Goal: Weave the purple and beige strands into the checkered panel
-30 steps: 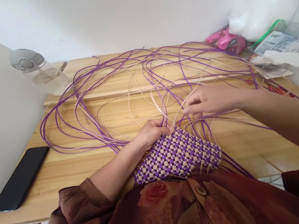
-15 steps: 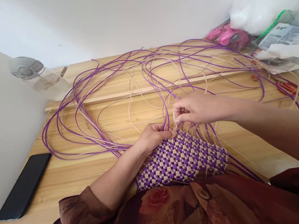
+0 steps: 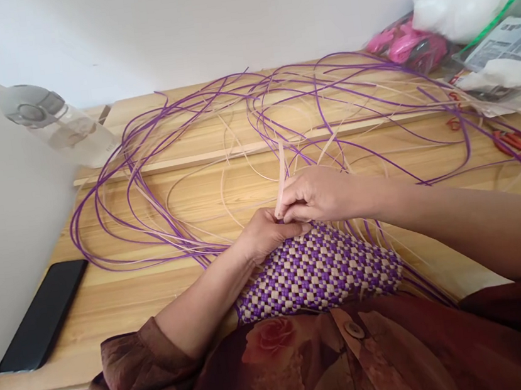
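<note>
A purple and cream woven piece (image 3: pixel 312 271) lies against the person's front at the table edge, with long purple and cream strands running out from it. My left hand (image 3: pixel 268 235) pinches the piece's upper edge, its thumb on the weave. Right beside it, my right hand (image 3: pixel 315 194) is closed on a cream strand (image 3: pixel 282 167) that stands up past the fingertips. The two hands' fingers meet at the top of the weave, and they hide the spot where the strands cross.
Loose purple strands (image 3: pixel 103 230) loop widely over the wooden table (image 3: pixel 126 306). A black phone (image 3: pixel 42 316) and a clear bottle (image 3: pixel 62 127) are at the left. Red-handled scissors (image 3: pixel 517 143), a pink bagged item (image 3: pixel 413 43) and papers (image 3: pixel 510 44) are at the right.
My right hand has moved left to my left hand's fingertips, and the cream strand now points up from it. My left hand keeps its hold. The view has shifted slightly.
</note>
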Action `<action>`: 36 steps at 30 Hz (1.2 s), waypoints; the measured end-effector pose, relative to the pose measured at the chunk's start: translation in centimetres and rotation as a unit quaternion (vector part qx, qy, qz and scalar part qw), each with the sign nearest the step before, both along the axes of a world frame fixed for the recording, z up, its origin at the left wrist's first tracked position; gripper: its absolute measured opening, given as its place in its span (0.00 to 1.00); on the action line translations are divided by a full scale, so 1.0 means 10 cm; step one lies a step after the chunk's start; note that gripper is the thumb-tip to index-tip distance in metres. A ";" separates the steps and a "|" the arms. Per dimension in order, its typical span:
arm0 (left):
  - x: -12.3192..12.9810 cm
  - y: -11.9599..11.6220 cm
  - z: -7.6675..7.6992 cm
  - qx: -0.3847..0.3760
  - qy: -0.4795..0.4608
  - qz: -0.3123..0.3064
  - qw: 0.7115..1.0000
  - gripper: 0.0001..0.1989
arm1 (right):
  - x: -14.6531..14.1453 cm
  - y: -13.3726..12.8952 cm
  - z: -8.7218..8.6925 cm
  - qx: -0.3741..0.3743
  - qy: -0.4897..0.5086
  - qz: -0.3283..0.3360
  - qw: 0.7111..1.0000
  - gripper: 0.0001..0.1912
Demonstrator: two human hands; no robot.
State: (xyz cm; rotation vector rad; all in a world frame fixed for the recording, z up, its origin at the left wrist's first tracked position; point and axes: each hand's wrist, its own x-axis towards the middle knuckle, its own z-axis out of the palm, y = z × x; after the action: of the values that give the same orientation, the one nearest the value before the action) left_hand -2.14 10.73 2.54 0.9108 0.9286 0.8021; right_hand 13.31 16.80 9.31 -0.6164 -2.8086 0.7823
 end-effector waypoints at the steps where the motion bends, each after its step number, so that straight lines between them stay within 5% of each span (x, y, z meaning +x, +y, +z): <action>1: 0.00 0.00 0.00 0.004 -0.004 0.000 1.000 0.13 | -0.02 0.01 -0.03 0.001 -0.001 -0.005 1.000 0.11; 12: 0.00 0.03 0.05 -0.091 -0.031 0.036 0.995 0.13 | -0.07 0.11 -0.08 -0.056 0.014 -0.034 0.998 0.09; 16: -0.03 0.04 0.09 -0.111 -0.038 0.014 0.993 0.10 | 0.06 -0.01 0.07 0.034 0.074 -0.120 0.989 0.10; 20: -0.05 0.04 0.15 -0.161 -0.015 -0.017 0.987 0.13 | 0.26 -0.10 0.16 0.044 0.020 -0.082 0.995 0.08; 24: -0.06 0.05 0.17 -0.174 -0.019 -0.013 0.984 0.13 | 0.35 -0.15 0.05 0.030 0.010 -0.042 0.999 0.08; 30: -0.05 0.08 0.16 -0.214 -0.041 -0.007 0.976 0.11 | 0.34 -0.21 -0.17 0.110 0.080 -0.040 0.990 0.10; 36: -0.05 0.07 0.14 -0.208 -0.065 -0.010 0.976 0.09 | 0.32 -0.21 -0.20 0.057 0.086 -0.054 0.993 0.08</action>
State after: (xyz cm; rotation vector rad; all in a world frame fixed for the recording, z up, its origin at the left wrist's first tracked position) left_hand -2.69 11.41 3.90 0.4951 0.9260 0.6100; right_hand 16.49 14.71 7.30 -0.6420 -2.6177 0.6176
